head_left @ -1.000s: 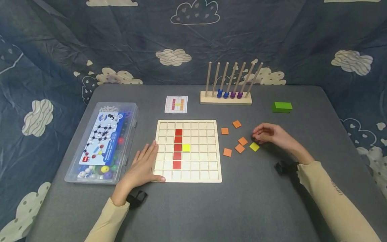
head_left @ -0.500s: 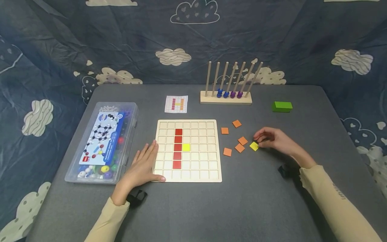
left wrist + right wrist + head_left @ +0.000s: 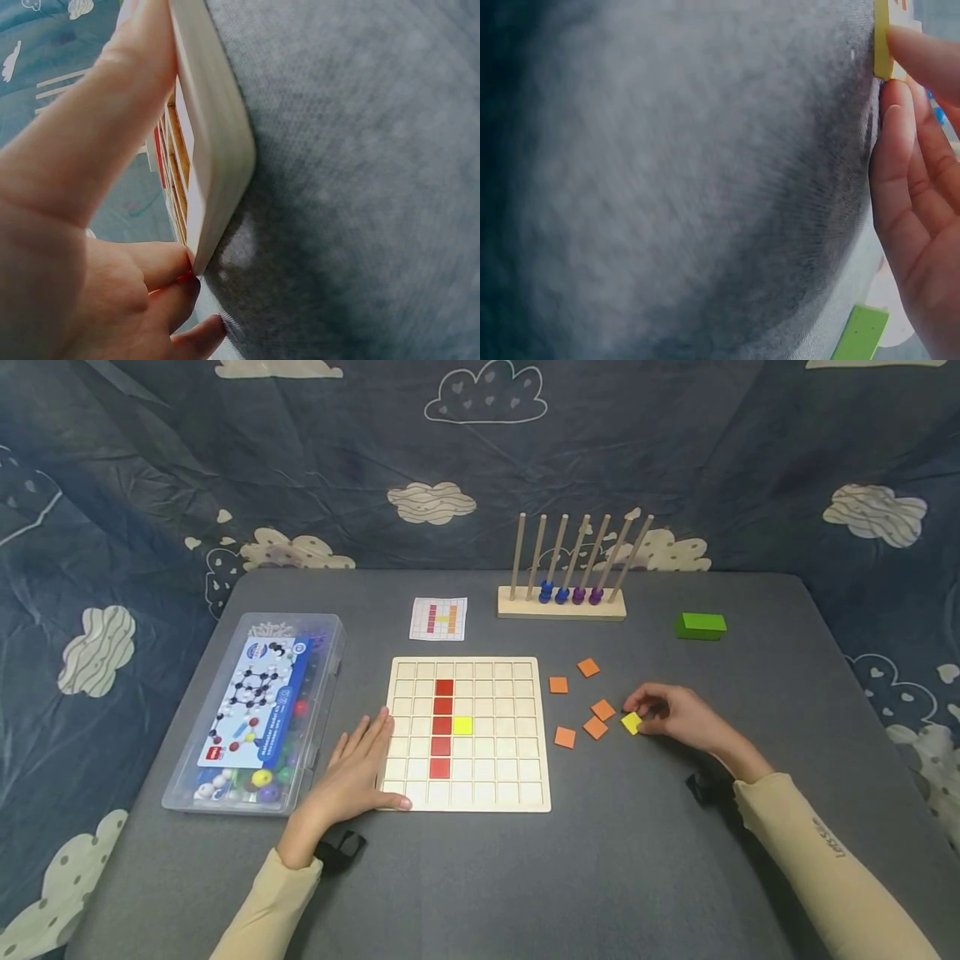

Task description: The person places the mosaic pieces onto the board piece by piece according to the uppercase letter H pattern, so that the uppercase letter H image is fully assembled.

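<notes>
A square wooden grid board (image 3: pixel 510 772) lies on the table, with a column of red tiles (image 3: pixel 442 727) in its cells and one yellow tile (image 3: pixel 462 726) beside the middle red one. My left hand (image 3: pixel 351 774) rests against the board's near left corner, fingers straight along the left side and thumb on the front edge. To the right, my right hand (image 3: pixel 678 714) pinches a loose yellow tile (image 3: pixel 630 723) between thumb and curled fingers. In the right wrist view the thumb covers part of that tile (image 3: pixel 882 45). Several orange tiles (image 3: pixel 596 727) lie between board and right hand.
A clear plastic case of molecular model parts (image 3: pixel 300 777) lies left of the board. Behind the board are a printed pattern card (image 3: pixel 438 619) and a wooden peg stand (image 3: pixel 561 606) with blue and purple beads. A green block (image 3: pixel 701 627) sits at the back right.
My right hand has come down to the loose yellow tile, and its thumb and fingers have closed on it. My left hand and the board have kept their places.
</notes>
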{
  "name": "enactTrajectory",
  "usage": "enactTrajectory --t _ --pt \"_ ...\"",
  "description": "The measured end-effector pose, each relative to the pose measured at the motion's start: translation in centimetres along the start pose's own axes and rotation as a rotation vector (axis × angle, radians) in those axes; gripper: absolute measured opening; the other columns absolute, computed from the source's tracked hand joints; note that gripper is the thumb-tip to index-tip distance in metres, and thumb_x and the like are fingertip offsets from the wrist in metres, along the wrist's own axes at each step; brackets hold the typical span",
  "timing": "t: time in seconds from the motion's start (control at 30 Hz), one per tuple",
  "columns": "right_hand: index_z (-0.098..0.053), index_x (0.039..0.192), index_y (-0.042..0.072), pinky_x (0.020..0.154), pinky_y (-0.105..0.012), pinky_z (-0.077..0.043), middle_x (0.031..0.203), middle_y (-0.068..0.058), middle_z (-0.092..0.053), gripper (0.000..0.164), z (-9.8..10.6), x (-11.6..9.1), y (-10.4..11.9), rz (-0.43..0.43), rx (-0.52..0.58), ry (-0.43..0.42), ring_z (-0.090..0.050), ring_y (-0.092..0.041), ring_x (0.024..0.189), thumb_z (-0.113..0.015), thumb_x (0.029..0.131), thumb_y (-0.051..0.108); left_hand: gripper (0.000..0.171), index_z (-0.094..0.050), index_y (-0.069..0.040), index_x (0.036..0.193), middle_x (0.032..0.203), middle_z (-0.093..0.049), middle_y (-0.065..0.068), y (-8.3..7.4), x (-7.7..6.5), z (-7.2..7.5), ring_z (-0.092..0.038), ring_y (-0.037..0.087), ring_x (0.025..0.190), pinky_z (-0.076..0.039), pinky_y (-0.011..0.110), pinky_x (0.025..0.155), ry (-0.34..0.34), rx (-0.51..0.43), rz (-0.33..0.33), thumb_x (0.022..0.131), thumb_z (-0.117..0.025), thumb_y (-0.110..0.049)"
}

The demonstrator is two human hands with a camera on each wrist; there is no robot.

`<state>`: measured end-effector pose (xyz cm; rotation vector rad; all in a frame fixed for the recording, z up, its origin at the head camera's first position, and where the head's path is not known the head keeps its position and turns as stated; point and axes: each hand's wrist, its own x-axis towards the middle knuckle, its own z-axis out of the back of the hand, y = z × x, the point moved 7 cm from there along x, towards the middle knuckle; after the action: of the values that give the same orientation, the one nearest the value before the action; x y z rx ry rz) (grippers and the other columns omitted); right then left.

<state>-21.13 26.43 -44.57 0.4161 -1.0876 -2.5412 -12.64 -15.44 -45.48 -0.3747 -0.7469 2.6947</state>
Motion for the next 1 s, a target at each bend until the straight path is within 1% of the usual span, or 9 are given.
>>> enactTrajectory --t 0.1,0.2,0.33,0.47,0.53,0.7,0.83,1.0 --pt "-0.066 0.096 0.002 0.066 -0.025 -0.045 0.089 -0.007 -0.061 0.024 0.0 0.1 -0.1 0.006 -0.007 -0.004 -0.053 -0.018 0.078 -0.071 0.075 -0.010 0.122 -0.013 0.008 0.149 0.157 -0.006 0.022 0.0 0.0 0.0 -0.003 0.043 0.142 -0.002 0.062 0.109 0.000 0.000 0.001 0.065 -0.086 -0.042" --pt "-0.066 0.094 0.000 0.065 -0.025 -0.045 0.086 -0.008 -0.060 0.021 0.1 0.1 -0.3 -0.003 0.011 0.013 -0.053 -0.017 0.077 -0.071 0.077 -0.010 0.122 -0.013 0.008 0.149 0.157 -0.006 0.022 0.0 0.0 0.0 -0.003 0.043 0.142 -0.002 0.062 0.109 0.000 0.000 0.000 0.065 -0.086 -0.042" --pt "-0.065 0.097 -0.002 0.064 -0.026 -0.047 0.088 -0.010 -0.061 0.015 0.0 0.3 0.0 -0.037 0.092 0.056 -0.055 -0.015 0.076 -0.066 0.082 -0.007 0.122 -0.013 0.008 0.149 0.157 -0.006 0.022 -0.1 0.0 0.0 -0.004 0.044 0.142 -0.002 0.062 0.108 -0.002 -0.001 -0.004 0.065 -0.086 -0.042" --pt "-0.064 0.100 -0.003 0.063 -0.028 -0.048 0.091 -0.012 -0.062 0.015 -0.5 0.9 1.2 -0.053 0.159 0.081 -0.056 -0.016 0.075 -0.066 0.086 0.000 0.123 -0.013 0.008 0.149 0.157 -0.006 0.022 -0.2 0.0 0.0 -0.004 0.043 0.142 -0.002 0.062 0.109 -0.001 0.003 -0.004 0.064 -0.086 -0.042" --pt "-0.063 0.100 -0.003 0.063 -0.028 -0.048 0.091 -0.012 -0.062 0.015 -1.0 1.5 2.0 -0.052 0.189 0.093 -0.056 -0.016 0.075 -0.067 0.086 0.001 0.123 -0.013 0.008 0.149 0.157 -0.006 0.022 -0.2 0.0 0.0 -0.003 0.043 0.142 -0.002 0.062 0.109 0.001 0.005 -0.003 0.064 -0.087 -0.042" --pt "-0.063 0.099 -0.004 0.063 -0.031 -0.050 0.084 -0.012 -0.061 0.014 -2.9 3.2 4.0 -0.024 0.240 0.124 -0.057 -0.019 0.071 -0.067 0.086 0.000 0.122 -0.015 0.009 0.149 0.157 -0.007 0.022 -0.2 0.0 0.2 -0.006 0.044 0.141 -0.003 0.063 0.108 -0.009 0.010 -0.010 0.064 -0.087 -0.042" --pt "-0.063 0.099 -0.003 0.062 -0.033 -0.050 0.083 -0.011 -0.061 0.013 -4.6 4.7 5.7 -0.002 0.245 0.148 -0.058 -0.022 0.070 -0.066 0.087 0.001 0.122 -0.014 0.009 0.149 0.157 -0.007 0.022 -0.2 0.0 0.2 -0.006 0.045 0.141 -0.004 0.063 0.108 -0.011 0.003 -0.016 0.064 -0.087 -0.042" --pt "-0.063 0.097 -0.003 0.066 -0.033 -0.051 0.082 -0.011 -0.061 0.011 -6.9 6.6 8.3 0.056 0.274 0.183 -0.058 -0.024 0.071 -0.065 0.087 -0.002 0.123 -0.013 0.008 0.149 0.157 -0.006 0.022 -0.1 0.0 0.1 -0.005 0.045 0.141 -0.002 0.063 0.108 -0.003 -0.013 -0.016 0.064 -0.086 -0.041"
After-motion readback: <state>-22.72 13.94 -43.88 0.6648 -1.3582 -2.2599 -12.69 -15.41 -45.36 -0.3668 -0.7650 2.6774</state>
